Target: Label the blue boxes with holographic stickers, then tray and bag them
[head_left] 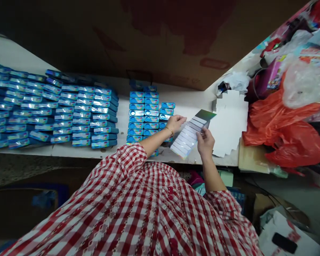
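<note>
My right hand grips the right edge of a sheet of shiny stickers between thumb and fingers. The sheet is tilted, has rows of pale strips and a dark band at its top end. My left hand, with a bracelet at the wrist, is beside the sheet's upper left edge, its fingers pinched together; what they hold, if anything, is too small to make out. Under and beside my left forearm stand rows of small blue boxes. A shorter column of blue boxes is partly hidden by that hand.
Many more blue boxes stand in packed rows on the left of the white table. A large cardboard carton rises behind. At right lie a stack of white sheets, red plastic bags and clutter. A phone lies lower right.
</note>
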`<state>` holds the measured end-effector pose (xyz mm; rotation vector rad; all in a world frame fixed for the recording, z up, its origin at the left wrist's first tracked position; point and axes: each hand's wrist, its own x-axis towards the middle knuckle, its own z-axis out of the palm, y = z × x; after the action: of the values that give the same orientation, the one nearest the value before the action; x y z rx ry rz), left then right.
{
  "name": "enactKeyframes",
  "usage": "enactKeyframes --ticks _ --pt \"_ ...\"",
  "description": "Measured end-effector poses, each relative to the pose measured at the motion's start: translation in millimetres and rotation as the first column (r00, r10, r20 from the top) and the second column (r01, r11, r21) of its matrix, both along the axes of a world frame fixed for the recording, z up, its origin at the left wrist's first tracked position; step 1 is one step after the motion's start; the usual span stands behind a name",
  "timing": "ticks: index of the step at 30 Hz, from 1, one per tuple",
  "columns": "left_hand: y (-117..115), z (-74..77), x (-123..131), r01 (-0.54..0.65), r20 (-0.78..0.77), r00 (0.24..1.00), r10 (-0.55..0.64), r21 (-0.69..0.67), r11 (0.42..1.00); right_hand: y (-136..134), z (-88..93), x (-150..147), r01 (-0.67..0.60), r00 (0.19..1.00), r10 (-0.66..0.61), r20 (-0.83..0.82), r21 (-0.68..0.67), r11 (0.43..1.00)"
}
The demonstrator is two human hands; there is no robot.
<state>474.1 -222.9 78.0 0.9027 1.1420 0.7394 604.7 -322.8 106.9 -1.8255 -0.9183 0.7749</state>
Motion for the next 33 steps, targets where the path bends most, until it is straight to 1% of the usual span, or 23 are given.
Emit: enactKeyframes --ticks 2,3,5,6,7,8,9,10,11,12,13,14,16,17,18,20,23,25,27,28,30,33 --pt "0 -1.4 0 -0.014 0.016 1.0 0.014 0.057 0.998 10 -0.6 1 -0.071 0.99 0.072 -0.125 0.013 0.997" --pt "1 -2.3 -1 -0.031 0.026 0.999 0.03 0.06 0.998 13 -1.6 -1 -0.082 0.975 0.086 -0.204 0.027 0.996" --pt "2 -3.6 -3 -0.064 0.041 0.997 0.063 0.03 0.998 12 -4.3 -7 -0.061 0.952 0.072 -0.298 0.045 0.997" --pt "2 -4.0 -5 -0.074 0.043 0.996 0.073 0.018 0.997 9 -5.4 -10 -0.056 0.952 0.066 -0.298 0.044 0.997" --pt "3 -4.1 -7 -0.081 0.043 0.996 0.08 0.016 0.997 6 -5.9 -12 -0.06 0.964 0.069 -0.256 0.041 0.997" --pt "2 -4.1 -8 -0.084 0.043 0.996 0.083 0.024 0.996 2 -5.1 -13 -0.072 0.984 0.078 -0.162 0.042 0.997" --pt "2 -3.8 -10 -0.081 0.039 0.996 0.08 0.04 0.996 0 -2.9 -14 -0.087 0.996 0.088 -0.011 0.053 0.995" --pt "1 -3.3 -11 -0.088 0.024 0.996 0.087 0.057 0.995 0 1.0 -13 -0.112 0.978 0.098 0.182 0.069 0.991" --pt "0 -2.4 -12 -0.103 0.0 0.995 0.103 0.073 0.992 3 6.4 -12 -0.155 0.915 0.113 0.387 0.08 0.985" --pt "0 -1.2 -14 -0.115 -0.023 0.993 0.117 0.088 0.989 7 12.8 -12 -0.217 0.81 0.138 0.569 0.072 0.973" --pt "-1 0.4 -15 -0.114 -0.04 0.992 0.119 0.109 0.987 14 19.7 -11 -0.299 0.682 0.188 0.707 0.035 0.954" --pt "-2 2.4 -16 -0.096 -0.053 0.993 0.105 0.14 0.985 23 26.3 -11 -0.387 0.551 0.256 0.794 -0.029 0.921" --pt "-4 7.0 -19 -0.029 -0.066 0.997 0.043 0.212 0.977 41 36.5 -10 -0.546 0.322 0.407 0.855 -0.184 0.818" --pt "-5 9.1 -20 0.007 -0.068 0.998 0.009 0.237 0.971 50 39.4 -9 -0.602 0.235 0.463 0.855 -0.246 0.76" --pt "-6 10.6 -22 0.034 -0.067 0.998 -0.018 0.247 0.968 57 40.8 -8 -0.645 0.171 0.504 0.847 -0.29 0.707" --pt "-8 11.4 -24 0.056 -0.047 0.998 -0.046 0.222 0.973 66 39.7 -4 -0.711 0.096 0.557 0.825 -0.334 0.618" --pt "-12 6.9 -27 0.042 0.013 0.999 -0.044 0.151 0.988 69 33.1 5 -0.777 0.03 0.58 0.814 -0.347 0.526" --pt "-13 2.1 -29 0.029 0.039 0.999 -0.034 0.116 0.993 68 29.1 10 -0.796 -0.002 0.574 0.819 -0.349 0.495" --pt "-12 -2.5 -31 0.018 0.025 0.999 -0.02 0.094 0.995 66 28.8 12 -0.802 -0.014 0.562 0.827 -0.345 0.488" --pt "-10 -4.7 -33 0.01 0.006 1.0 -0.011 0.087 0.996 65 30.9 12 -0.8 -0.01 0.551 0.835 -0.337 0.496" --pt "-3 -9.5 -35 -0.013 -0.042 0.999 0.017 0.088 0.996 59 40.8 8 -0.786 0.012 0.514 0.858 -0.31 0.535" --pt "13 -18.6 -38 -0.053 -0.131 0.989 0.068 0.111 0.992 46 68.6 -3 -0.741 0.082 0.463 0.883 -0.257 0.621"
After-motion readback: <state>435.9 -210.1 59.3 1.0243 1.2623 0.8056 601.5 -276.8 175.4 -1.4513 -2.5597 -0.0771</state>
